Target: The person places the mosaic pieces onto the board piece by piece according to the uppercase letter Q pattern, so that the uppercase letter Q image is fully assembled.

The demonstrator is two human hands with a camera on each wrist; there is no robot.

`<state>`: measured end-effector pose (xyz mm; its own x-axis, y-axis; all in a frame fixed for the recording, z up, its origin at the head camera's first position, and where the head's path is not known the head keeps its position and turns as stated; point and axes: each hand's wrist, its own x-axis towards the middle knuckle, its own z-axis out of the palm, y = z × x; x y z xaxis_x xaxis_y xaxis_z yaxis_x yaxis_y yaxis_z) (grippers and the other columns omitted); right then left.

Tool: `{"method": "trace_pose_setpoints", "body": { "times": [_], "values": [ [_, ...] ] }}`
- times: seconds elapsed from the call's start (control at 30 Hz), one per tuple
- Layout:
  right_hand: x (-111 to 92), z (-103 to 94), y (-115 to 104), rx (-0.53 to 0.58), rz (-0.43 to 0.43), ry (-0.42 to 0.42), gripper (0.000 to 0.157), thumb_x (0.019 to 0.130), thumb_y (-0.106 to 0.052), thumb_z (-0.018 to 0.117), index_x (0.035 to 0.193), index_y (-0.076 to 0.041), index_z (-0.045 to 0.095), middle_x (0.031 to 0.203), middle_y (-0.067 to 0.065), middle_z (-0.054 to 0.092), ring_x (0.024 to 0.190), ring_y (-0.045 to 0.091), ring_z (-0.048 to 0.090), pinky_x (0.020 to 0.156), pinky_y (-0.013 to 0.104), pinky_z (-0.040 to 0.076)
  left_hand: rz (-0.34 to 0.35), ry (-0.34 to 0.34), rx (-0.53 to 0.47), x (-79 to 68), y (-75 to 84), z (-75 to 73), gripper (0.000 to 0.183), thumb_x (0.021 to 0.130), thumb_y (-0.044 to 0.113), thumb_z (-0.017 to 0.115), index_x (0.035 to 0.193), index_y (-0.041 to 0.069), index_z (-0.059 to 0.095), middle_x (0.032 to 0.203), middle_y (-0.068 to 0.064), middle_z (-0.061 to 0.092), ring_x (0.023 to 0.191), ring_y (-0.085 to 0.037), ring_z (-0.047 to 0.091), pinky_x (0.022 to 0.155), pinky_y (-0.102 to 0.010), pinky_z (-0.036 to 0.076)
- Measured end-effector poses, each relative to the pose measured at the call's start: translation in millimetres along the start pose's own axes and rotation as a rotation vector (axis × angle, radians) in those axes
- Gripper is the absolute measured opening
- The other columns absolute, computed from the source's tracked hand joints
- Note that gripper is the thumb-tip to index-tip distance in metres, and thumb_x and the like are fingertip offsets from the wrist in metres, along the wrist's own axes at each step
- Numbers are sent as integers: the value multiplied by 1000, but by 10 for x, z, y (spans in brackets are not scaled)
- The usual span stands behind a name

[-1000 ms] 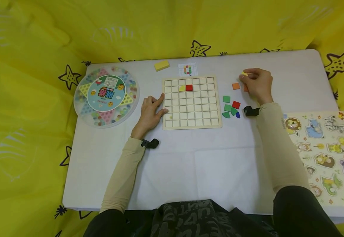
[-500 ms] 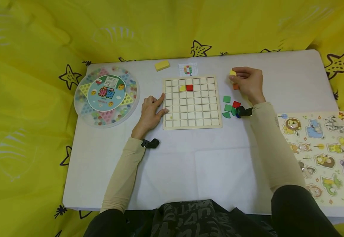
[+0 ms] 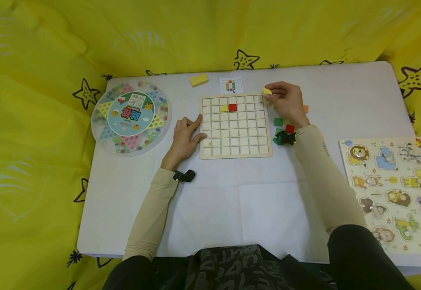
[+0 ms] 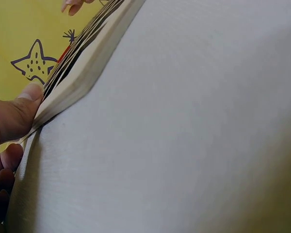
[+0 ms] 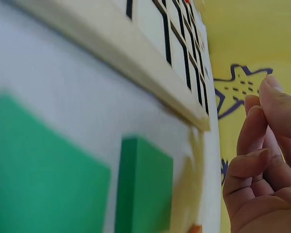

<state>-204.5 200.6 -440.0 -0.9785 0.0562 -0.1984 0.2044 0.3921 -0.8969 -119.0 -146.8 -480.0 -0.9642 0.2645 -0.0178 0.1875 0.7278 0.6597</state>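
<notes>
My right hand [image 3: 288,102] pinches a small yellow tile [image 3: 267,91] between thumb and fingertips, over the upper right corner of a wooden grid board [image 3: 234,156]. In the right wrist view its fingers [image 5: 252,131] hide the tile. Set in the board's second row are a yellow tile [image 3: 224,108] and a red tile [image 3: 233,107], side by side. My left hand [image 3: 185,139] rests at the board's left edge, forefinger and thumb stretched apart on the rim. The left wrist view has the thumb [image 4: 19,114] pressing that rim, other fingers lower beside it.
Green tiles [image 3: 278,121], a red tile [image 3: 289,128] and an orange one [image 3: 305,109] lie right of the board. Behind it are a pattern card [image 3: 231,85] and a yellow block [image 3: 199,80]. A round marble game [image 3: 130,114] stands left, an animal puzzle [image 3: 348,159] right.
The right hand has carried the yellow tile leftward from beside the orange tiles to the board's upper right corner. The left hand and the board have stayed put.
</notes>
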Motion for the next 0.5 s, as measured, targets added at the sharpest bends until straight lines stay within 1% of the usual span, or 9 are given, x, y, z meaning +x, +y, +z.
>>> {"method": "trace_pose_setpoints", "body": {
  "times": [0.1, 0.23, 0.3, 0.5],
  "values": [
    [12, 76, -21, -51, -5, -24, 38, 97, -24, 79, 133, -12, 73, 111, -4, 70, 94, 10, 58, 75, 19, 48, 2, 6, 0, 0, -13, 8, 71, 100, 27, 73, 162, 10, 43, 115, -20, 51, 100, -34, 39, 94, -46, 29],
    [15, 169, -62, -117, -5, -66, 39, 98, -28, 79, 134, -15, 73, 122, 1, 68, 103, 13, 58, 86, 22, 48, 1, 10, -2, 2, -21, 15, 71, 100, 27, 73, 162, 11, 43, 114, -20, 51, 101, -34, 39, 95, -48, 29],
    [7, 211, -80, -128, -11, -92, 39, 98, -29, 78, 134, -15, 73, 122, 1, 68, 104, 14, 57, 88, 23, 47, 0, 9, -4, 2, -21, 15, 71, 100, 27, 73, 162, 11, 43, 114, -19, 51, 101, -33, 39, 95, -48, 29],
    [-21, 326, -103, -157, -73, -138, 36, 99, -25, 78, 131, -10, 73, 118, 5, 68, 102, 15, 57, 90, 25, 46, -8, 8, -3, 10, -12, 8, 71, 100, 27, 73, 162, 11, 43, 113, -18, 50, 100, -32, 37, 95, -46, 28]
  ]
}}
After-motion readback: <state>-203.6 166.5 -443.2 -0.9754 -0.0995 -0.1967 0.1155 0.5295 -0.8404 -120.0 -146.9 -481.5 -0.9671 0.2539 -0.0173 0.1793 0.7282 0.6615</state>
